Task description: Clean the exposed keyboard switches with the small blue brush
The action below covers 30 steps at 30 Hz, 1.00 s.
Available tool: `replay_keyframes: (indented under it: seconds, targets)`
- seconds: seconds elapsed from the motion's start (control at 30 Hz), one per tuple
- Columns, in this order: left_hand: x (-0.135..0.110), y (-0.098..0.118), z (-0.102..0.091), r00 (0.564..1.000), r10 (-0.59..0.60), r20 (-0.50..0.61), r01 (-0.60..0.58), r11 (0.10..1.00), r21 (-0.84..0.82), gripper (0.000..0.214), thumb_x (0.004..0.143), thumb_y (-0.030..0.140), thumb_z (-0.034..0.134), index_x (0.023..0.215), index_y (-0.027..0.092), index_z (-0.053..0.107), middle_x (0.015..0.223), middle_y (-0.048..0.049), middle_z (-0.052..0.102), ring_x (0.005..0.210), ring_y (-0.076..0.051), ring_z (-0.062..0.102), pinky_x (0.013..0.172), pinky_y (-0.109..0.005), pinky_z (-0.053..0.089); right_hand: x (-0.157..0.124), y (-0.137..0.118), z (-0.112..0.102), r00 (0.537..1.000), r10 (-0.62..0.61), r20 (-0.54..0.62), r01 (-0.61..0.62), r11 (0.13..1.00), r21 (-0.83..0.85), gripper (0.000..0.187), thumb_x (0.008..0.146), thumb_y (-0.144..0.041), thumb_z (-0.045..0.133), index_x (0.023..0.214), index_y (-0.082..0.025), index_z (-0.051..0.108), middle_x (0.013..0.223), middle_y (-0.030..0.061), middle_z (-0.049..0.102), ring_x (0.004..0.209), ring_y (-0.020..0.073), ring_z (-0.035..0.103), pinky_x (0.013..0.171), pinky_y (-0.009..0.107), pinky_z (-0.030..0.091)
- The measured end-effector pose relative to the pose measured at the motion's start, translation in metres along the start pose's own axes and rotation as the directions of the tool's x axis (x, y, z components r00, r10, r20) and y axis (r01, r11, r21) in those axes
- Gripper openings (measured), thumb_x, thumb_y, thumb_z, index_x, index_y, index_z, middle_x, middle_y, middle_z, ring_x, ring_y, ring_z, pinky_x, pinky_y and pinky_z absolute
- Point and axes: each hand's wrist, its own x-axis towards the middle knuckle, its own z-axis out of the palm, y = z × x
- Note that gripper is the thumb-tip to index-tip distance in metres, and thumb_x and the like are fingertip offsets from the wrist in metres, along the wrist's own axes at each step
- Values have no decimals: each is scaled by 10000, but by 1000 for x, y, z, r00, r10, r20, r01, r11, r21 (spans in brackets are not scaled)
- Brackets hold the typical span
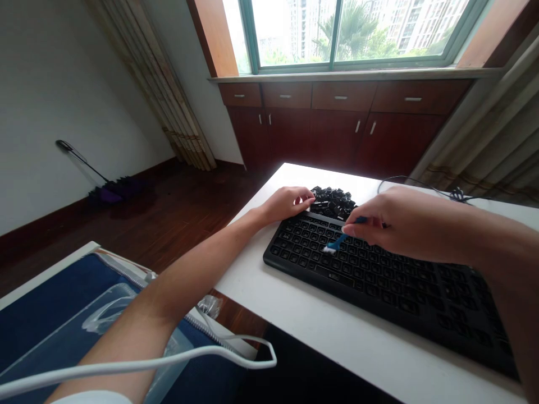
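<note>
A black keyboard (379, 280) with its keycaps removed lies on a white table (320, 331). My right hand (387, 221) is closed in a pinch on a small blue brush (339, 242), whose white bristles touch the keyboard's upper left area. My left hand (288, 203) rests at the keyboard's far left corner, fingers curled against the edge of a pile of loose black keycaps (333, 202). Whether those fingers hold a keycap is hidden.
A black cable (421, 182) runs along the table's far edge. At lower left sit a blue zippered bag with clear plastic (63, 303) and a white cord (168, 362). Wooden cabinets (337, 129) stand under the window; a broom (105, 188) lies on the floor.
</note>
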Motion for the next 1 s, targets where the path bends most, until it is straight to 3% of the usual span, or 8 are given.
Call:
replay_keyframes:
  seconds: [0.17, 0.33, 0.4, 0.53, 0.73, 0.83, 0.9, 1.0]
  targets:
    - [0, -1, 0, 1000, 4, 1, -4, 1000, 1, 257, 933, 360, 534, 1001, 177, 701, 862, -44, 700, 716, -125, 592, 687, -287, 486, 5, 5, 4, 988, 21, 152, -34, 996, 84, 354, 900, -464, 512, 715, -257, 733, 549, -26, 646, 445, 99, 511, 467, 258, 318]
    - [0, 0, 0, 1000, 8, 0, -8, 1000, -6, 247, 932, 347, 536, 997, 175, 700, 862, -47, 700, 720, -126, 594, 689, -285, 484, 16, 7, 14, 973, 137, -188, -165, 976, -140, 363, 917, -479, 465, 934, -284, 770, 768, 32, 722, 596, 163, 580, 526, 290, 297]
    - [0, 1, 0, 1000, 3, -1, -3, 1000, -7, 243, 931, 346, 537, 999, 178, 700, 865, -46, 702, 715, -125, 595, 689, -286, 482, 16, 2, 14, 961, 121, -251, -168, 970, -175, 389, 932, -474, 432, 961, -281, 769, 762, 43, 714, 608, 176, 575, 535, 301, 287]
    - [-1, 0, 0, 1000, 4, -2, -4, 1000, -7, 250, 933, 354, 539, 1004, 179, 702, 861, -45, 702, 720, -126, 597, 693, -285, 480, 11, -6, 7, 979, 80, -186, -93, 994, -60, 367, 910, -486, 471, 834, -268, 757, 636, 9, 663, 544, 142, 528, 519, 288, 304]
    - [-1, -1, 0, 1000, 7, -5, -7, 1000, -4, 263, 935, 360, 536, 1013, 170, 701, 850, -42, 697, 714, -119, 587, 684, -268, 480, 15, -2, 13, 992, 0, 128, -23, 983, 182, 377, 897, -494, 484, 752, -237, 719, 618, 1, 664, 510, 117, 525, 519, 273, 338]
    - [0, -1, 0, 1000, 14, -6, -14, 1000, 3, 261, 936, 356, 533, 999, 168, 702, 847, -42, 692, 715, -116, 584, 688, -264, 479, 20, -1, 23, 989, 108, -103, -114, 992, -61, 353, 886, -463, 491, 763, -228, 724, 634, 37, 654, 514, 141, 492, 518, 301, 280]
    - [0, -1, 0, 1000, 14, -3, -14, 1000, 0, 256, 936, 351, 532, 999, 169, 702, 856, -42, 694, 717, -114, 584, 691, -262, 480, 19, -5, 24, 939, 143, -314, -215, 954, -208, 384, 917, -436, 436, 775, -219, 720, 645, 64, 644, 528, 161, 488, 529, 316, 238]
    - [-1, 0, 0, 1000, 10, -3, -10, 1000, -8, 251, 934, 345, 536, 1003, 170, 703, 865, -43, 697, 718, -113, 586, 688, -261, 481, 15, -12, 20, 915, 115, -387, -216, 949, -229, 395, 923, -457, 429, 756, -227, 703, 606, 49, 610, 508, 152, 451, 532, 313, 214]
